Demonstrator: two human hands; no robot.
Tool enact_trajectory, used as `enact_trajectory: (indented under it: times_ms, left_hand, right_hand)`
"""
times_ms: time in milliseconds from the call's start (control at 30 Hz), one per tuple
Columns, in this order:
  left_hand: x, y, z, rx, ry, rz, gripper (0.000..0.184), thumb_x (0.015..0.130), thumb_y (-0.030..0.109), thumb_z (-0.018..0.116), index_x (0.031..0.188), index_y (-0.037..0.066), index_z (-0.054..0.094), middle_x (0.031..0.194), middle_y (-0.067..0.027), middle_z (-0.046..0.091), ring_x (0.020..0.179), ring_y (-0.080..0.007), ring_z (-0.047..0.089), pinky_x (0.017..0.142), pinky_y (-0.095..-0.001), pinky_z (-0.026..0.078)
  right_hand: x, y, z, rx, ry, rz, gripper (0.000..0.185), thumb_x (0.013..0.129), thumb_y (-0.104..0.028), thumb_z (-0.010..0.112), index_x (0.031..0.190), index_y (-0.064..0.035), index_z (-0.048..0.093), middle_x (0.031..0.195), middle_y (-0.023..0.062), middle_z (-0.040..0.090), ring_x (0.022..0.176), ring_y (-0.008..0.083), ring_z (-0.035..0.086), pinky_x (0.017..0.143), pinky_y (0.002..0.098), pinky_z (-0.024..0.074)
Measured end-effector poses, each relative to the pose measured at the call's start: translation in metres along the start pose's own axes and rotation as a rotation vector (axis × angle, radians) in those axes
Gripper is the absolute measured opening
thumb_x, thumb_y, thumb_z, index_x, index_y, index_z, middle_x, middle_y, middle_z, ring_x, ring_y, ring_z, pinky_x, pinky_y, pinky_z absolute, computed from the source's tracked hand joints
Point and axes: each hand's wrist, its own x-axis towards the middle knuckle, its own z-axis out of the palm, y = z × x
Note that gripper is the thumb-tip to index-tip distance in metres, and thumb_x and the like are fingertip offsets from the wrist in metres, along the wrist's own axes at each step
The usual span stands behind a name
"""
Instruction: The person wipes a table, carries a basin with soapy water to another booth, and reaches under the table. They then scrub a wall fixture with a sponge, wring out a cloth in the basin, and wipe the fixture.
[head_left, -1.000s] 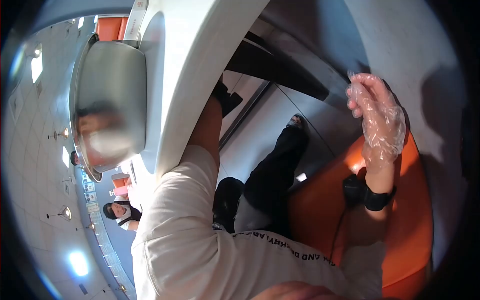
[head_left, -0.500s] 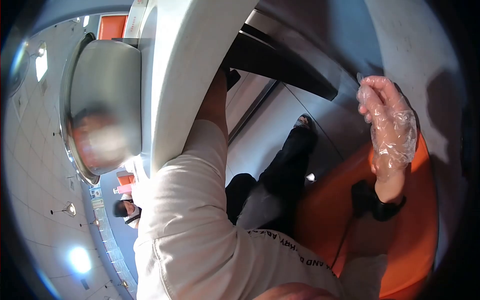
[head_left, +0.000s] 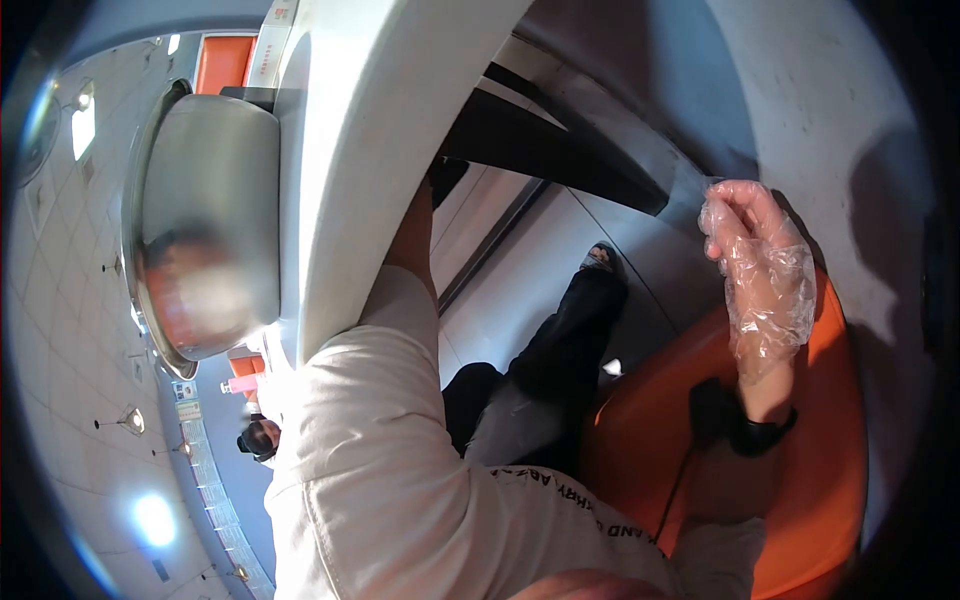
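Observation:
My right hand [head_left: 760, 265] wears a clear, crinkled plastic glove and is held in the air at the right, over an orange seat [head_left: 825, 470]. Its fingers are loosely curled inward, with loose glove film at the tips and no object visible in them. A black wristband [head_left: 765, 435] with a small black box [head_left: 712, 410] and a thin cable is on that wrist. My left arm, in a white sleeve [head_left: 375, 390], reaches past the edge of the white table [head_left: 365, 170], and the hand at its end is hidden. A shiny metal pot [head_left: 215, 160] stands on the tabletop.
The view is turned sideways, with the ceiling at the left. A black table leg [head_left: 560, 150] juts out beneath the tabletop. Dark trousers [head_left: 550, 370] and a sandalled foot [head_left: 600, 257] show over the tiled floor [head_left: 520, 280]. Another person [head_left: 258, 437] is in the background.
My gloved right hand sits slightly lower and further left in the view, its fingers still curled. The pot and table have shifted slightly too, as the camera moved.

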Motion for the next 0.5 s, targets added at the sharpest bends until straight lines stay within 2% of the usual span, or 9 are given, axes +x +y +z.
enact_trajectory:
  times_ms: [167, 267, 333, 367, 433, 500]
  left_hand:
    - [-0.002, -0.015, -0.016, -0.03, 0.076, -0.016, 0.022, 0.097, 0.024, 0.054, 0.106, 0.007, 0.065, 0.078, -0.0019, 0.054, 0.066, -0.0148, 0.051, 0.06, -0.0307, 0.043]
    - [-0.022, -0.014, -0.027, -0.135, 0.01, -0.042, 0.022, 0.097, 0.024, 0.054, 0.105, 0.007, 0.065, 0.075, -0.0012, 0.053, 0.063, -0.0138, 0.051, 0.058, -0.0297, 0.043]
    - [-0.04, -0.001, -0.032, -0.254, -0.074, -0.058, 0.021, 0.097, 0.024, 0.054, 0.104, 0.006, 0.065, 0.074, -0.0007, 0.053, 0.061, -0.0131, 0.051, 0.056, -0.0291, 0.042]
    - [-0.049, 0.007, -0.033, -0.318, -0.13, -0.069, 0.021, 0.097, 0.023, 0.054, 0.104, 0.006, 0.065, 0.073, -0.0005, 0.053, 0.06, -0.0128, 0.05, 0.055, -0.0287, 0.042]
    - [-0.065, 0.027, -0.034, -0.413, -0.273, -0.128, 0.021, 0.097, 0.023, 0.054, 0.103, 0.006, 0.065, 0.071, 0.0, 0.053, 0.058, -0.0121, 0.05, 0.054, -0.0281, 0.042]
    - [-0.081, 0.04, -0.033, -0.437, -0.402, -0.222, 0.021, 0.097, 0.023, 0.055, 0.102, 0.006, 0.065, 0.069, 0.0005, 0.052, 0.056, -0.0115, 0.05, 0.052, -0.0274, 0.042]
  right_hand:
    - [0.006, -0.001, 0.002, -0.103, 0.02, -0.031, 0.01, 0.091, -0.006, 0.063, 0.1, -0.0008, 0.064, 0.084, -0.0006, 0.058, 0.07, 0.0061, 0.045, 0.063, 0.0192, 0.0356]
    - [-0.001, 0.0, 0.002, -0.165, 0.019, 0.019, 0.01, 0.091, -0.007, 0.063, 0.098, -0.0009, 0.064, 0.083, -0.0014, 0.057, 0.071, 0.0057, 0.046, 0.063, 0.0191, 0.0356]
    - [-0.001, -0.001, 0.006, -0.223, -0.001, 0.041, 0.01, 0.091, -0.008, 0.063, 0.098, -0.0019, 0.064, 0.082, -0.0026, 0.056, 0.071, 0.0053, 0.046, 0.064, 0.0189, 0.0357]
    - [-0.002, 0.0, 0.003, -0.294, -0.014, -0.043, 0.015, 0.09, -0.019, 0.063, 0.095, -0.0046, 0.066, 0.078, 0.0026, 0.058, 0.07, 0.0105, 0.05, 0.068, 0.0255, 0.0429]
    - [-0.004, 0.003, 0.005, -0.212, 0.029, -0.08, 0.017, 0.091, -0.021, 0.064, 0.094, -0.004, 0.066, 0.078, -0.0004, 0.056, 0.07, 0.0089, 0.049, 0.065, 0.0242, 0.0404]
    - [0.003, 0.012, 0.001, -0.053, 0.033, -0.001, 0.016, 0.091, -0.018, 0.067, 0.097, -0.0035, 0.067, 0.082, -0.0045, 0.057, 0.071, 0.0055, 0.048, 0.066, 0.0196, 0.0368]
